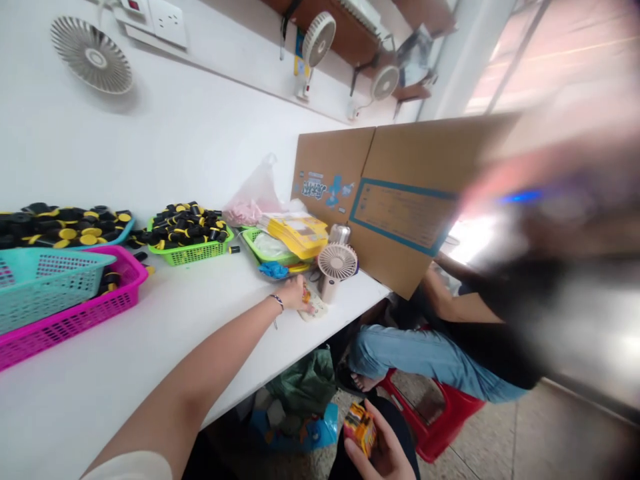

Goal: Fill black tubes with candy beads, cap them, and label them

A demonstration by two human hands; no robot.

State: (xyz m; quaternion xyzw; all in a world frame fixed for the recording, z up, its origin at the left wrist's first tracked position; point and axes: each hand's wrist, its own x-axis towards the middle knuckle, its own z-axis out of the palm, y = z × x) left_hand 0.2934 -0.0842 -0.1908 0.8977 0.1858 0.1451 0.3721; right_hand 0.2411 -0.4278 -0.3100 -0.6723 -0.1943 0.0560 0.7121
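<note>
My left hand [293, 294] reaches over the white table, closed, with its fingers down at a cream patterned cloth or pouch [317, 308]. A bit of orange shows by the fingers, but what they hold is too small to make out. Just beyond stands a small pinkish-beige fan [337, 263]. Low in the view, above my lap, my right hand [383, 450] is closed around a small orange-and-yellow packet [360, 428] with dark markings. Beside my left hand lies a crumpled blue thing [273, 269].
Green baskets [193, 252], a magenta basket [127, 293] and a teal basket [55, 277] stand along the table; black-and-yellow pieces fill several. A large cardboard sheet [410, 160] rises at the far end. Beyond it, another person sits on a red stool [427, 427].
</note>
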